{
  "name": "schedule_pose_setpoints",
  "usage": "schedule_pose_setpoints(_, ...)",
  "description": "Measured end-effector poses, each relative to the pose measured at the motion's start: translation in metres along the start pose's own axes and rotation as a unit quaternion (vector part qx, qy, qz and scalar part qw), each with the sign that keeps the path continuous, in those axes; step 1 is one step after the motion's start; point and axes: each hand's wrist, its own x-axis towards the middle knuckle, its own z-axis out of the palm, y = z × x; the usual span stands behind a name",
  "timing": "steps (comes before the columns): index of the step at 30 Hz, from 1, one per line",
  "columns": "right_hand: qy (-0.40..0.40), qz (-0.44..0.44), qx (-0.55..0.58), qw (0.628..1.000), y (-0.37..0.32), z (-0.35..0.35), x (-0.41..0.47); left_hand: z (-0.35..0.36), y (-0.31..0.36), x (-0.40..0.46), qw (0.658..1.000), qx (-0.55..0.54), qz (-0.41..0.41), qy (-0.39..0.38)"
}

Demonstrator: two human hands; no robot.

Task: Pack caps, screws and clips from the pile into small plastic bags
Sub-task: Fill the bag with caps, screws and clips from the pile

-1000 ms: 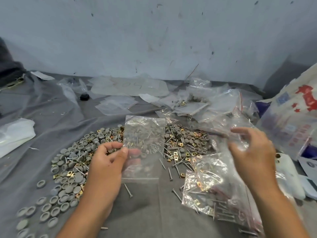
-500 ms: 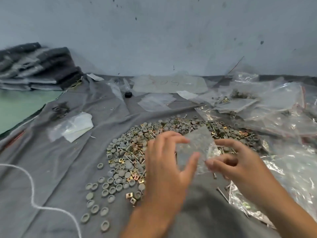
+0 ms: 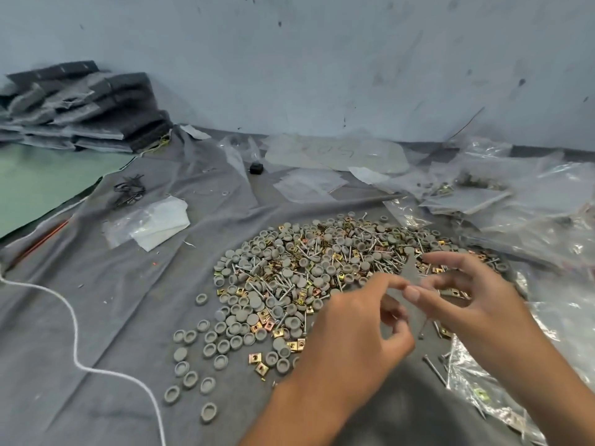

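2 hands pinch 1 small bag (image 3: 413,278) above pile (image 3: 309,272) on gray cloth (image 3: 122,300). Left hand (image 3: 351,342) grips bottom edge, right hand (image 3: 463,304) grips top. Bag blurry. Best way, I think: rub mouth open with fingertips, keep bag low over pile.

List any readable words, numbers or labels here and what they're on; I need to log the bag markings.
Large clear plastic sheet by the wall: faint handwritten marks, perhaps digits, too blurred to read.
Small plastic bag pinched between left hand and right hand: no print visible.
Nothing else bears text.
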Motion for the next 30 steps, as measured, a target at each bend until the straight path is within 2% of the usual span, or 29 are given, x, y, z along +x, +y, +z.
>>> schedule_pose_setpoints(2, -0.015, -0.007, 0.021, 1.000, 0.000, 0.005, -0.001, -0.002, -0.001, 0.001, 0.999, -0.003, -0.018, 0.029)
schedule_pose_setpoints(5, -0.017, -0.050, 0.028, 0.998, 0.000, 0.016, -0.001, -0.014, -0.006, 0.007, 0.992, -0.022, -0.040, 0.117)
schedule_pose_setpoints(8, -0.009, -0.094, -0.042, 0.995, 0.002, 0.032, -0.004, -0.031, -0.016, 0.013, 0.980, 0.036, -0.011, 0.193)
schedule_pose_setpoints(11, -0.005, -0.127, -0.073, 0.989, 0.001, 0.050, -0.010, -0.041, -0.024, 0.012, 0.970, 0.092, 0.018, 0.226)
schedule_pose_setpoints(14, -0.065, -0.123, -0.066, 0.988, 0.005, 0.059, -0.011, -0.056, -0.033, 0.015, 0.952, 0.095, 0.005, 0.289)
schedule_pose_setpoints(17, -0.132, -0.145, -0.197, 0.961, 0.020, 0.067, -0.007, -0.082, -0.046, 0.021, 0.925, 0.041, -0.069, 0.371)
schedule_pose_setpoints(20, -0.191, -0.165, -0.295, 0.922, 0.029, 0.083, -0.005, -0.091, -0.051, 0.021, 0.926, 0.033, -0.123, 0.356)
schedule_pose_setpoints(23, -0.213, -0.197, -0.335, 0.896, 0.032, 0.095, -0.001, -0.084, -0.046, 0.022, 0.941, 0.077, -0.125, 0.306)
schedule_pose_setpoints(28, -0.205, -0.203, -0.350, 0.891, 0.035, 0.092, -0.005, -0.077, -0.043, 0.022, 0.946, 0.120, -0.097, 0.285)
schedule_pose_setpoints(30, -0.216, -0.180, -0.344, 0.896, 0.038, 0.087, -0.006, -0.074, -0.044, 0.021, 0.951, 0.130, -0.086, 0.268)
